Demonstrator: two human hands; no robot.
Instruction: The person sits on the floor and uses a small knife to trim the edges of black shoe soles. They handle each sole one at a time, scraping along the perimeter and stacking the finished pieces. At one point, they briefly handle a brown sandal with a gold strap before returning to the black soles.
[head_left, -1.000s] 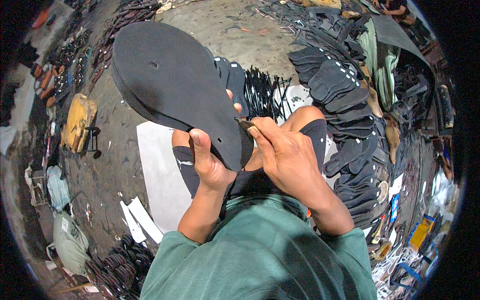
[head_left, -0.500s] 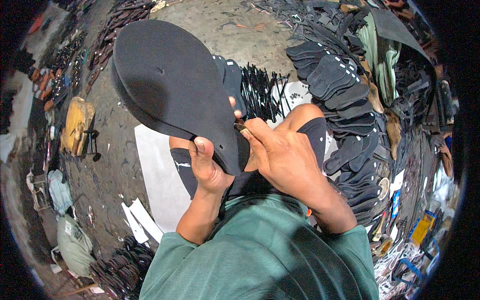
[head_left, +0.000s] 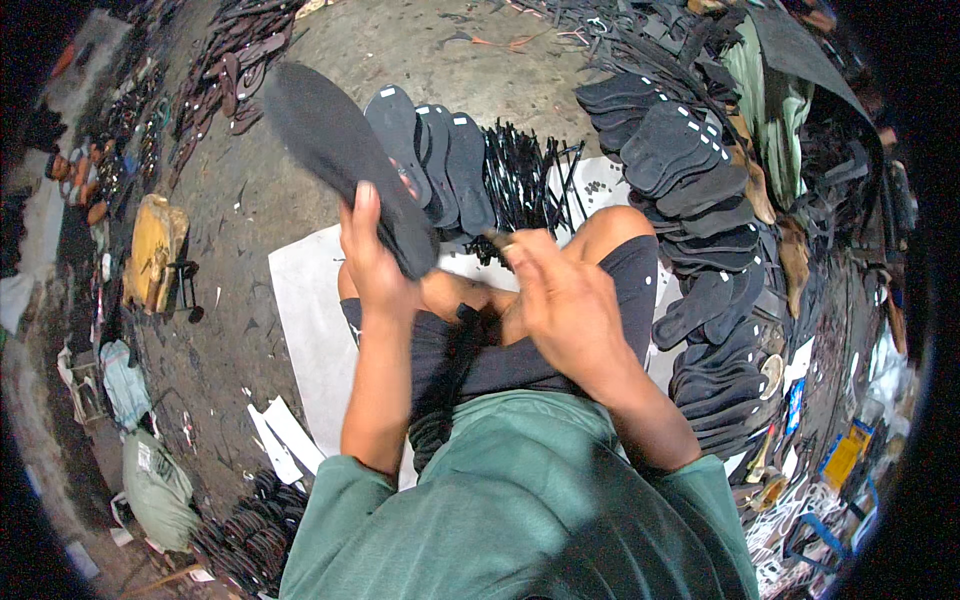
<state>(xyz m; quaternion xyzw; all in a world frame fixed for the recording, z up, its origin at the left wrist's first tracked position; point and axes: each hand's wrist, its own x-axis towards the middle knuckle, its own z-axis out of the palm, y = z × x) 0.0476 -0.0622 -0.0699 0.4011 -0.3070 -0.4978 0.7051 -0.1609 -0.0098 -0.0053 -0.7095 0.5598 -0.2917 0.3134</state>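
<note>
While gripping one sole in the left hand, between ten and eleven o'clock, pinching one small tool in the right hand at three.
Perhaps risking a cut to the left hand through loosening that grip or slipping the tool, if sharp; counting at least three loose soles toward eleven, uncountable strips toward one.

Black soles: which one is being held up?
The black sole in the left grip, tilted in the air; the others lie overlapping, in a front row and in piles at the right.
</note>
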